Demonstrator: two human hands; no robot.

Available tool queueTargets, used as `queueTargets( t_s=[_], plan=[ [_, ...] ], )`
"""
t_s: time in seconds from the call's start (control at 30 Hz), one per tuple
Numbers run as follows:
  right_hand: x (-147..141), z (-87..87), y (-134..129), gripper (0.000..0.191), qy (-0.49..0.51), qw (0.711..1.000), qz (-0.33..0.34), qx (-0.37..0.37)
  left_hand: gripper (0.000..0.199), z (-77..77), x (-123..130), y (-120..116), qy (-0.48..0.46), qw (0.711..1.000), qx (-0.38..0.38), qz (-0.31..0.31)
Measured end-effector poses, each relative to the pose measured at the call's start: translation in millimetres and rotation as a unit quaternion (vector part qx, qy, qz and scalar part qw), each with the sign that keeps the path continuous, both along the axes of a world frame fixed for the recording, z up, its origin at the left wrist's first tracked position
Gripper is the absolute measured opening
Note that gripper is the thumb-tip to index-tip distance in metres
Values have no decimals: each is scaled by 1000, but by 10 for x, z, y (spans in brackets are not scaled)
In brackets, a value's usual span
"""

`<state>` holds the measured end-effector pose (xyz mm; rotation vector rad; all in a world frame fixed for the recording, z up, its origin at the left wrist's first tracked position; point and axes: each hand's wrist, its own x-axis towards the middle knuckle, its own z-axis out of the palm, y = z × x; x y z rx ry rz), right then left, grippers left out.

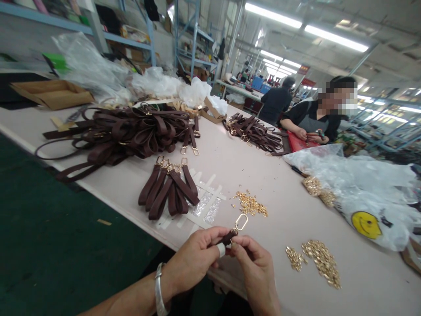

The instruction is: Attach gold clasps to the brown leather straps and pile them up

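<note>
Dark brown, a strap (227,238) with a gold clasp (237,227) sits gripped in the left hand (197,254), pinched by the right hand (253,261), above the worktop (259,164), near small gold pieces (252,204).

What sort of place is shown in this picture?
Most likely a factory workshop: a pile of brown straps and small gold pieces lie on the worktable, with rows of ceiling lights above.

Cannot see more than a short end of the brown leather strap (228,238), covered by the left hand (199,251), nor identify the tiny gold-coloured piece (231,240) at the right hand's (255,262) fingertips. Cannot follow the left forearm (131,292) past the bottom edge.
</note>
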<state>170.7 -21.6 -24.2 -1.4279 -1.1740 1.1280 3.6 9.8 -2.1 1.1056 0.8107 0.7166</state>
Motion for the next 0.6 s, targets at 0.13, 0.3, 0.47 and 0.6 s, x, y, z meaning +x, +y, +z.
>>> queueTargets(
  t_s=[0.13,0.3,0.47,0.6],
  plan=[
    [-37,33,-24,22,8,1000,-2,8,43,-2,-4,-31,27,998,53,8],
    [-128,109,-39,15,70,996,-18,50,47,-9,-49,-45,128,981,139,41],
    [-182,112,-54,14,107,992,-53,42,46,-94,-37,-45,144,979,141,11],
    [-21,120,-79,12,10,997,-62,49,47,-183,84,-33,74,997,14,-3]
  ],
)
